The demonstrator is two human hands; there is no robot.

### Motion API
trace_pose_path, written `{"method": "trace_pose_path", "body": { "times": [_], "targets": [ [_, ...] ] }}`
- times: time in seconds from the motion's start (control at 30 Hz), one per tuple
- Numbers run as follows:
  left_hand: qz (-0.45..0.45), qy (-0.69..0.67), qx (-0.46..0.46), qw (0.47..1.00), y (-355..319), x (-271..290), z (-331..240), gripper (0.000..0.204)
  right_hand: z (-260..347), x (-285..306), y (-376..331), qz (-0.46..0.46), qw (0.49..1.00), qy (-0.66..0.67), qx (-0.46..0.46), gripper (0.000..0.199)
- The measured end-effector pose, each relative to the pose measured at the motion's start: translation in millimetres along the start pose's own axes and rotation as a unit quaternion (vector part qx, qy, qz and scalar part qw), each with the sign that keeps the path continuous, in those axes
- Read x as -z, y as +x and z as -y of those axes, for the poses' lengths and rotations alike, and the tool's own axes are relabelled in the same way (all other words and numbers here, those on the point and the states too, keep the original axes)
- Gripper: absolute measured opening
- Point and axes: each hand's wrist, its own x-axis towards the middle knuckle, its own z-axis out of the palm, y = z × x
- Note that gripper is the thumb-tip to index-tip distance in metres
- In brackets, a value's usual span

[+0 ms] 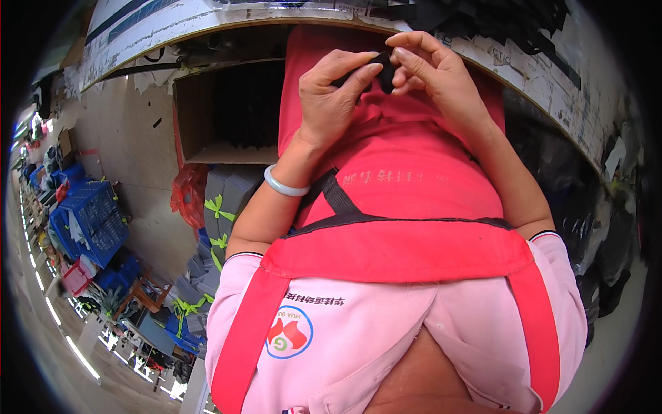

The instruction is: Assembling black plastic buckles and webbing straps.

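Observation:
My left hand (331,96) pinches a small black piece (383,70), which looks like cloth or webbing, between thumb and fingers. On its other side, my right hand (436,74) has its fingers bent around the edge of the same piece, the thumb close to the index finger. Both hands are held above the red apron (414,159) over my lap, just in front of the table edge. Part of the black piece is hidden behind the fingers, so its exact kind cannot be made out. A pale bangle (284,183) circles my left wrist.
A worn worktable (545,90) curves across the front, with black material (503,21) heaped on its right. An open cardboard box (196,114) with dark contents stands below it at left. Beside me are grey bundles (227,193) with green ties, a red plastic bag (187,196) and blue crates (89,221).

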Motion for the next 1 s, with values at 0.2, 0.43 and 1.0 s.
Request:
{"method": "trace_pose_path", "body": {
  "times": [0.2,0.43,1.0],
  "targets": [
    [0.074,0.066,-0.091,0.991,-8,5,-9,0.018,6,28,9,0.176,0.97,-0.076,-0.151,0.022],
    [0.102,0.073,-0.123,0.984,-11,6,-15,0.02,7,20,3,0.093,0.991,-0.097,-0.009,0.021],
    [0.087,-0.275,0.3,0.909,-27,10,-12,0.015,-9,20,18,0.02,0.988,-0.142,0.058,0.011]
  ]
}}
